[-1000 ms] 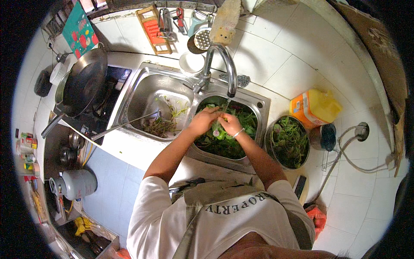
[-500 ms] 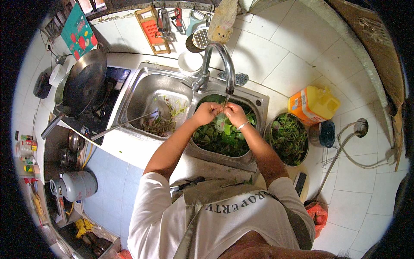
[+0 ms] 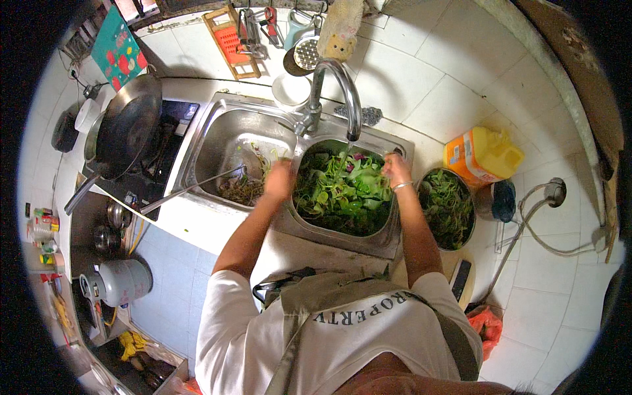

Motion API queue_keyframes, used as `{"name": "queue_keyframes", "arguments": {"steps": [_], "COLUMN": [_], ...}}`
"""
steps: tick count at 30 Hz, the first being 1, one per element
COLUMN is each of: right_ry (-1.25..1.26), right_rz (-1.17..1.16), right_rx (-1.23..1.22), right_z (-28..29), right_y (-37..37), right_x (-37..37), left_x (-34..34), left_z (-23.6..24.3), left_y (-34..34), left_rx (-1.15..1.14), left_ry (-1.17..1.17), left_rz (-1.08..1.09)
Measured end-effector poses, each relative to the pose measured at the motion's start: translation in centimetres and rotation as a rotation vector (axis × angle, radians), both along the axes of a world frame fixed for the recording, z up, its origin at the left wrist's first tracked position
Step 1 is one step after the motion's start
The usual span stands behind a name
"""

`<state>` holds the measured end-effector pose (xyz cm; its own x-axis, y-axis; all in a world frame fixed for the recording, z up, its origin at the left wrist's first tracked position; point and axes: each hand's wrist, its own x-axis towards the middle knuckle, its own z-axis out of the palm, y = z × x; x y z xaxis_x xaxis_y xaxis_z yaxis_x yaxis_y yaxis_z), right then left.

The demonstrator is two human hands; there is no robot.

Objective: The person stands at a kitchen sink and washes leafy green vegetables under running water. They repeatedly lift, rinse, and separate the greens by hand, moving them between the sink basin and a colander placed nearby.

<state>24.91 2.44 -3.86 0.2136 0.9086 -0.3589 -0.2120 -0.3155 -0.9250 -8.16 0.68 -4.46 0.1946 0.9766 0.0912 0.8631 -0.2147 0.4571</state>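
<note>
My two hands are now standing apart, while half a second ago they were meeting just under the curved chrome faucet (image 3: 354, 112). My left hand (image 3: 281, 180) is blurring above the divider, by the left edge of the right basin; I cannot tell whether it is closing on anything. My right hand (image 3: 397, 170) is hovering by that basin's right edge with its fingers curling; whether they are gripping something I cannot tell. The bright green leafy vegetables (image 3: 345, 187) are lying in the rectangular stainless-steel right basin (image 3: 342, 242), showing openly between my hands instead of hiding partly beneath them.

The matching steel left basin (image 3: 220, 145) is holding loose brownish stems and green scraps (image 3: 247, 187) toward its front right corner, and a long thin metal tool (image 3: 191, 189) is reaching over its left rim from the white counter (image 3: 181, 224). Beyond the sink's right edge, a round metal pot (image 3: 473, 217) is holding more dark leafy greens (image 3: 446, 205). Behind it a yellow plastic jug with an orange label (image 3: 498, 150) is standing against the wall side.
</note>
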Motion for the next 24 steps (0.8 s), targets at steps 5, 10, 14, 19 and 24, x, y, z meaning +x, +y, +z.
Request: {"name": "queue_keyframes", "arguments": {"steps": [5, 10, 14, 19, 24], "right_ry": [-1.125, -1.108, -0.981, -0.754, -0.626], "right_rz": [0.314, 0.352, 0.375, 0.417, 0.374], "right_rx": [0.221, 0.136, 0.236, 0.267, 0.374], "right_z": [-0.1, 1.7, 1.5, 4.9, 5.2], "right_y": [-2.1, -4.0, -4.3, -4.2, -3.3], "right_x": [-2.8, -1.6, -1.6, -5.0, -6.3], "left_x": [10.5, 11.7, 9.2, 9.3, 8.6], "left_z": [-3.0, -3.0, -3.6, -1.2, 3.3], "left_y": [-0.3, -0.1, 2.5, 3.6, 3.0], "left_rx": [-0.348, -0.332, -0.390, -0.629, -0.851], "left_ry": [-0.082, -0.082, -0.603, -1.200, -1.273], "left_rz": [-0.293, -0.201, -0.284, -0.099, -0.121]}}
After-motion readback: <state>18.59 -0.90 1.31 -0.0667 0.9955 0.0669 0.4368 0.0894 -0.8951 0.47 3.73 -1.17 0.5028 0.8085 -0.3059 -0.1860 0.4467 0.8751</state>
